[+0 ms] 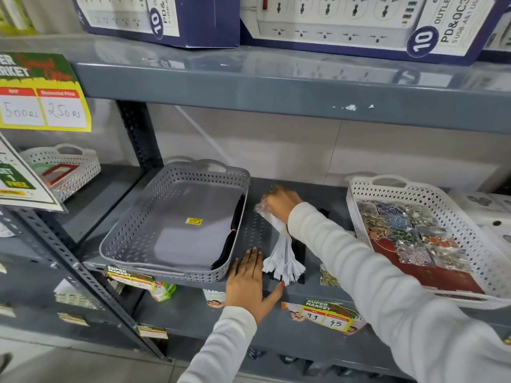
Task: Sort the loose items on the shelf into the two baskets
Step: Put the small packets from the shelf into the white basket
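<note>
A grey perforated basket (132, 230) stands at the left of the grey shelf (312, 293), with dark zippers lying along its right inner side. A white perforated basket (356, 211) at the right holds several packets of colourful trinkets. Between the baskets lies a bundle of white zippers (283, 261) on top of black ones. My left hand (249, 283) rests flat on the shelf's front, beside the grey basket's corner. My right hand (282, 203) reaches to the back of the shelf and is closed on a small clear plastic packet (261, 208).
A small packet of gold-coloured bits (329, 276) lies on the shelf's front edge by my right sleeve. Another white basket (66, 167) stands on the neighbouring shelf at left. Boxes of power strips (359, 26) fill the shelf above. Price tags hang on the shelf edges.
</note>
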Demonstrator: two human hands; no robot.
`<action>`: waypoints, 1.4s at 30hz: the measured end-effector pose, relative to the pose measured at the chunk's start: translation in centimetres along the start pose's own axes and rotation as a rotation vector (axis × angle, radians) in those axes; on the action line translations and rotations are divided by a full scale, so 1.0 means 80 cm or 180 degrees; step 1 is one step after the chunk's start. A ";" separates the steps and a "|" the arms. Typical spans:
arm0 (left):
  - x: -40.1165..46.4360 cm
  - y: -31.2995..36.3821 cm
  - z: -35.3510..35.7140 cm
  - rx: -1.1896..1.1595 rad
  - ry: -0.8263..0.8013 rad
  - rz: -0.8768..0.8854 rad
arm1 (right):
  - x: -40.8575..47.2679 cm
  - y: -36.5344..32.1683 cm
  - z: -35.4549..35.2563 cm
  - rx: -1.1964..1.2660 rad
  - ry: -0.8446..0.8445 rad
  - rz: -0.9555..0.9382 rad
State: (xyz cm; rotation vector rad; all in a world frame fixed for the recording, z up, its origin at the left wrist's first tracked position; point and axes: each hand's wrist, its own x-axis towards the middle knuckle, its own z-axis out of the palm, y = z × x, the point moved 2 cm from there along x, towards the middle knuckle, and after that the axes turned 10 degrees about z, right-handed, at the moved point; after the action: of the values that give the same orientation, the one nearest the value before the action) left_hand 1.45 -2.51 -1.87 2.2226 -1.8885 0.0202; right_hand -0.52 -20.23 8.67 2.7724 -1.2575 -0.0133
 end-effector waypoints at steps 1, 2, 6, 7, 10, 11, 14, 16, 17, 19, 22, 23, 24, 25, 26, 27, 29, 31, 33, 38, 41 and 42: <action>0.000 0.000 0.001 0.0008 0.0022 0.0014 | 0.001 0.008 -0.008 0.0091 0.0130 0.0052; -0.001 0.000 0.002 0.0011 0.0039 0.0015 | 0.000 0.018 -0.018 0.0165 0.0225 0.0095; -0.001 0.000 0.001 0.0041 0.0142 -0.0038 | 0.002 0.067 -0.054 0.0211 0.0265 0.0356; -0.001 0.000 0.001 0.0044 0.0165 -0.0047 | 0.001 0.082 -0.061 0.0147 0.0218 0.0510; -0.002 0.000 0.003 0.0024 0.0190 -0.0046 | -0.011 0.121 -0.069 -0.0276 -0.0207 0.0822; -0.002 0.000 0.003 0.0015 0.0192 -0.0040 | -0.017 0.128 -0.069 -0.0459 -0.0430 0.0882; 0.000 -0.001 0.004 0.0018 0.0192 -0.0039 | -0.029 0.133 -0.056 -0.1204 -0.0885 0.0818; 0.001 -0.001 0.004 -0.0011 0.0129 -0.0061 | -0.027 0.130 -0.038 -0.1458 -0.1008 0.0714; 0.002 -0.001 0.005 -0.0031 0.0107 -0.0066 | -0.025 0.128 -0.028 -0.1516 -0.1057 0.0667; 0.001 -0.003 0.004 -0.0050 0.0069 -0.0064 | -0.024 0.119 -0.009 -0.1540 -0.1232 0.0607; -0.001 -0.003 0.001 -0.0107 0.0021 -0.0096 | -0.024 0.110 0.009 -0.1245 -0.1437 0.0636; -0.001 -0.002 0.001 -0.0109 0.0029 -0.0092 | -0.025 0.109 0.011 -0.1096 -0.1465 0.0699; -0.001 -0.002 0.001 -0.0116 0.0049 -0.0075 | -0.027 0.109 0.011 -0.0894 -0.1465 0.0779; -0.001 -0.001 0.001 -0.0120 0.0066 -0.0061 | -0.029 0.111 0.010 -0.0711 -0.1403 0.0833; -0.001 -0.001 0.001 -0.0101 0.0066 -0.0052 | -0.030 0.111 0.008 -0.0500 -0.1256 0.0847; -0.001 -0.001 0.000 -0.0073 0.0057 -0.0049 | -0.031 0.111 0.005 -0.0304 -0.1049 0.0827; 0.000 0.001 -0.001 -0.0044 0.0096 -0.0033 | -0.030 0.102 -0.003 0.0192 -0.0595 0.0850; 0.000 0.001 -0.001 -0.0051 0.0117 -0.0010 | -0.031 0.082 -0.010 0.0626 -0.0515 0.0920; 0.000 0.000 -0.001 -0.0032 0.0108 -0.0011 | -0.034 0.061 -0.010 0.0982 -0.0913 0.1012; 0.000 -0.001 -0.003 -0.0061 0.0065 -0.0032 | -0.040 0.025 0.009 0.1243 -0.1570 0.1288; 0.000 -0.001 -0.005 -0.0077 0.0031 -0.0042 | -0.023 0.024 0.017 0.1800 -0.1485 0.1605; 0.000 -0.001 -0.006 -0.0097 0.0004 -0.0040 | -0.015 0.025 0.017 0.1979 -0.1430 0.1707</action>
State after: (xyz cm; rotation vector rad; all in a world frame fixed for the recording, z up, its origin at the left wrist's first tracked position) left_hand 1.61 -2.37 -1.39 2.2140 -1.8616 -0.0092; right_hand -2.88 -20.77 7.48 2.8710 -2.4569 -0.2581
